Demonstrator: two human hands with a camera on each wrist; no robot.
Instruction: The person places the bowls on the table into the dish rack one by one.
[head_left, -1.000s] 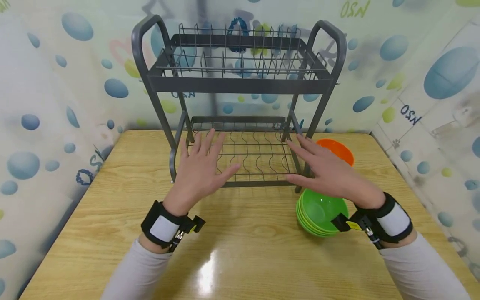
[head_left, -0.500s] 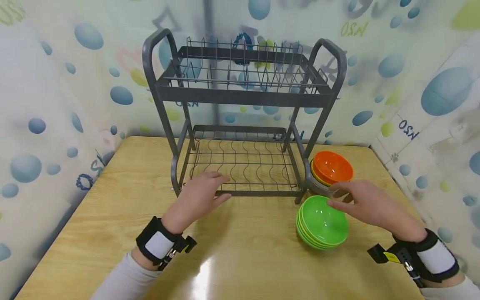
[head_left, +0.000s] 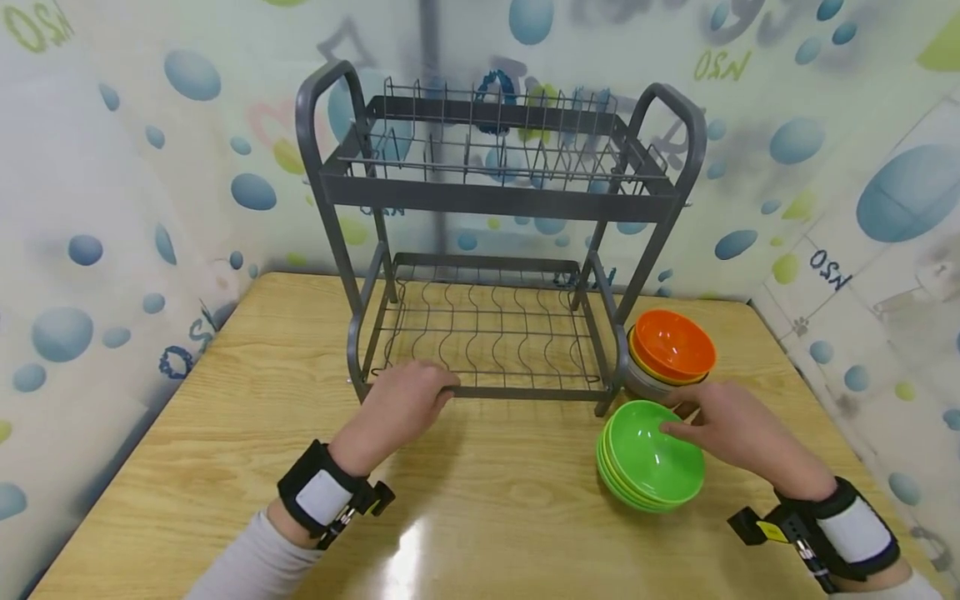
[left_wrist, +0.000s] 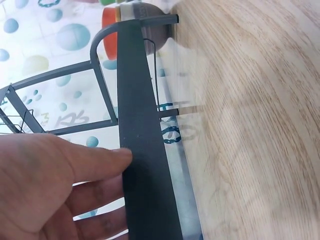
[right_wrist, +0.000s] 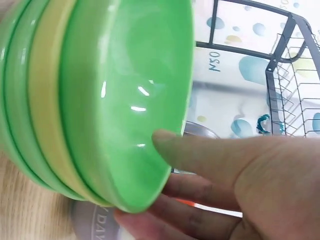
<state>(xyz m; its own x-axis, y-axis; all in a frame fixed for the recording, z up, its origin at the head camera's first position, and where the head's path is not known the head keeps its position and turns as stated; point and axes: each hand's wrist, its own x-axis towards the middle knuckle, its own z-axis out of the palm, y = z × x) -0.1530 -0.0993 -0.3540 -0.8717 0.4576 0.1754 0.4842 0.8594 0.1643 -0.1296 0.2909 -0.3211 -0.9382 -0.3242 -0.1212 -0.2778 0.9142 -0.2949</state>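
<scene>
A stack of bowls stands in front of the rack's right side, with a green bowl point(head_left: 652, 462) on top. My right hand point(head_left: 742, 437) pinches that bowl's rim, the thumb inside and the fingers outside, as the right wrist view shows. The top bowl tilts a little on the green and yellow-green bowls point(right_wrist: 42, 95) under it. My left hand point(head_left: 397, 408) holds the lower front rail point(left_wrist: 142, 130) of a dark grey two-tier dish rack point(head_left: 495, 202). Its thumb lies on the rail's front face, with the fingers partly hidden behind it.
Behind the green bowls, an orange bowl point(head_left: 675, 342) tops a second stack with yellow and grey bowls, close against the rack's right leg. The wooden table point(head_left: 262, 467) meets patterned walls point(head_left: 247, 125) at the back and sides.
Both hands have come down from above the table. The left has taken hold of the rack's front rail; the right has moved to the green bowl's rim, which now tilts slightly.
</scene>
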